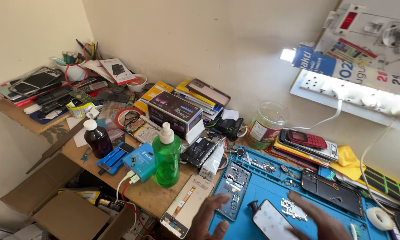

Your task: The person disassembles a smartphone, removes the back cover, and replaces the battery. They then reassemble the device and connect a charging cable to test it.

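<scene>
My left hand [208, 218] rests at the front edge of a blue work mat [257, 191], fingers apart, beside an opened phone body [233, 190] with its circuit board exposed. My right hand [317, 218] lies flat on the mat, fingers spread, just right of a phone with a pale screen [271, 221] and near a small metal shield part [292, 209]. Neither hand grips anything. A black phone back frame [332, 192] lies farther right on the mat.
A green spray bottle [167, 155], a dark bottle [97, 138], a blue tester box [140, 161] and a detached screen panel [186, 204] stand left of the mat. Boxes, phones, a plastic jar [265, 124], a tape roll [380, 218] and a power strip [355, 95] crowd the bench.
</scene>
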